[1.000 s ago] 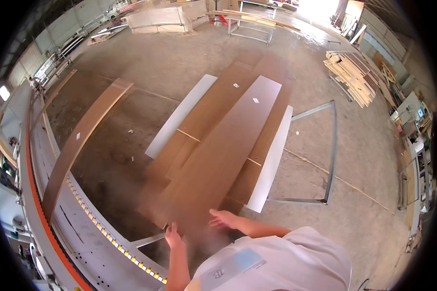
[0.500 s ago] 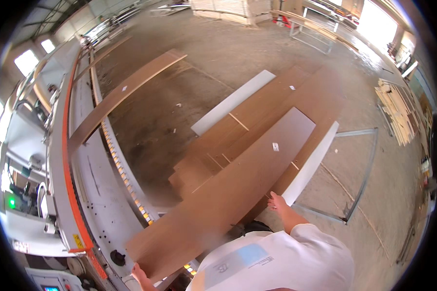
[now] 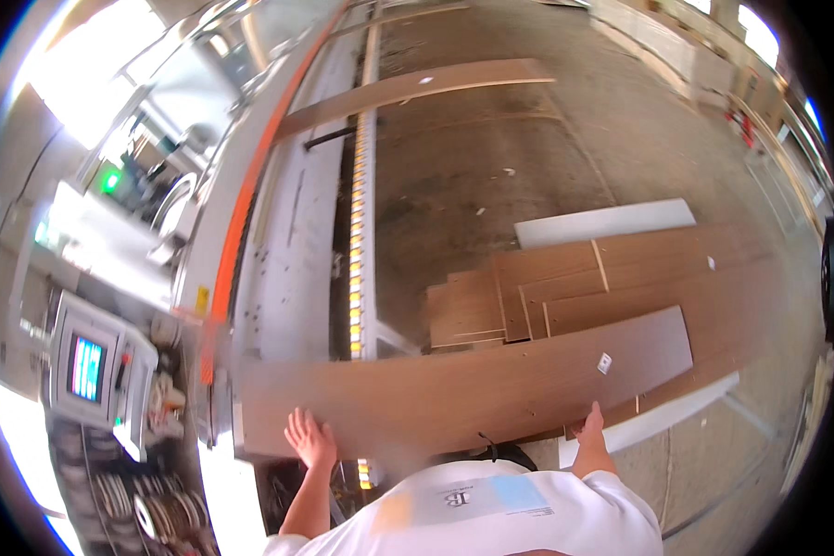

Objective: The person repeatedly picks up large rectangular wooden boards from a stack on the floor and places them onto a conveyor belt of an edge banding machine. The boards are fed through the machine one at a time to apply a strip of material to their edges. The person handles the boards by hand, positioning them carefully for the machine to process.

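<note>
A long brown wood-grain board (image 3: 454,394) with a small white label stretches across in front of me. Its left end lies on the edge banding machine's pale bed. My left hand (image 3: 310,439) lies flat on that end near the close edge, fingers spread. At the near edge toward the right end, my right hand (image 3: 587,428) grips the board, its other fingers partly hidden. The board's right part is over a stack of brown panels (image 3: 658,278). Farther along the machine, another brown board (image 3: 408,90) sticks out from the bed.
An orange strip (image 3: 241,208) runs along the machine beside a row of yellow-and-white rollers (image 3: 356,232). A control panel with a lit screen (image 3: 87,368) stands at left. White panels (image 3: 612,221) flank the stack. Pale bundled material (image 3: 649,42) sits far right.
My view has swung left. The board now lies nearly crosswise before me, its left end at the machine. My left hand has gone from its end corner to flat on top.
</note>
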{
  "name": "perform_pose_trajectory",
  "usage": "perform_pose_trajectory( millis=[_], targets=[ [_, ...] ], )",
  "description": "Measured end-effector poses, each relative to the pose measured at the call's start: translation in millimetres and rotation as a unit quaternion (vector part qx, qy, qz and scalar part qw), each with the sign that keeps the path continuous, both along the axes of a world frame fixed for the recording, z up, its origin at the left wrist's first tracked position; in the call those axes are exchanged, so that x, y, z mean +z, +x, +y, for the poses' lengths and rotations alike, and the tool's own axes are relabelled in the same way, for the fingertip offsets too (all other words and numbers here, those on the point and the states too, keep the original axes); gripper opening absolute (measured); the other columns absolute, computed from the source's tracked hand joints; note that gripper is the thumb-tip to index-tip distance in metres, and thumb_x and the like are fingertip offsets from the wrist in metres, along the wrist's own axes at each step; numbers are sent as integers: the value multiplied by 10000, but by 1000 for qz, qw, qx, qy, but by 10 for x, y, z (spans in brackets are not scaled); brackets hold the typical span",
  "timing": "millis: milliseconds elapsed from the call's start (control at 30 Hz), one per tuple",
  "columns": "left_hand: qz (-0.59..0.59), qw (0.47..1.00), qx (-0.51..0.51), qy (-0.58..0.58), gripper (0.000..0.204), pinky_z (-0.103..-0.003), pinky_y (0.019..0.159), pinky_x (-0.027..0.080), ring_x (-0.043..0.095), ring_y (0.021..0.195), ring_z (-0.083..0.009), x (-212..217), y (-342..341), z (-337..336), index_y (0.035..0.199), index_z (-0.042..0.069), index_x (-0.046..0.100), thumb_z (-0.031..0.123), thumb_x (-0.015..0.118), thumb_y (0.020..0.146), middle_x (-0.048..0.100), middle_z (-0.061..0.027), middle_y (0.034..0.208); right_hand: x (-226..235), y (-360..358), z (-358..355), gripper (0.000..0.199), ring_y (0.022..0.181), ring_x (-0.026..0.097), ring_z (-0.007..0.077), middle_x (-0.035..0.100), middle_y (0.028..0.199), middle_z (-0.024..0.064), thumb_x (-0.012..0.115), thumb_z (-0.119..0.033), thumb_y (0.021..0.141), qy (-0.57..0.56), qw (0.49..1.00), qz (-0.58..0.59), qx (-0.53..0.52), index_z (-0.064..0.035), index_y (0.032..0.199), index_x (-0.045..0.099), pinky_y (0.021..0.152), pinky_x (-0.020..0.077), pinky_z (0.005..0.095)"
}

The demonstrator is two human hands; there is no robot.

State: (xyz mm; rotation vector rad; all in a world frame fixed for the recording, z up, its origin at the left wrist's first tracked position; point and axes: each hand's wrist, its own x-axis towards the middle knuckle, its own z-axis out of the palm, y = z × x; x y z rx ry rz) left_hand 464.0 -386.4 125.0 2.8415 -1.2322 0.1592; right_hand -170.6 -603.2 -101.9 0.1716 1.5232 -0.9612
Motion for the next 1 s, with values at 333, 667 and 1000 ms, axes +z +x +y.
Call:
perform_pose_trajectory(
  millis=[333, 667, 1000],
  targets=[
    [17, 999, -1, -39, 554, -544, 1205, 149, 269, 1467, -315, 49, -192, -39, 1400, 63, 483, 313, 585, 916, 381, -111, 1543, 322, 87, -206, 626, 1210, 546, 288, 543, 1382, 68, 464, -606, 970, 59, 993, 80, 67, -182, 1431, 444, 841, 517, 477],
    [12, 996, -6, -94, 557, -504, 1197, 186, 318, 1438, -285, -121, 643, 167, 1407, 109, 483, 348, 588, 915, 412, -75, 1523, 942, 412, -10, 622, 1197, 536, 279, 541, 1395, 39, 497, -589, 969, 89, 984, 120, 95, -172, 1429, 453, 867, 493, 436],
    [9, 974, 214, -77, 470, -674, 1145, 154, 244, 1481, -237, -408, 1778, 321, 1444, 258, 451, 403, 467, 997, 338, 11, 1580, 1746, 1625, 243, 502, 1067, 584, 235, 642, 1195, 64, 682, -484, 886, 89, 979, -51, 178, -96, 1198, 613, 895, 519, 412]
  ],
)
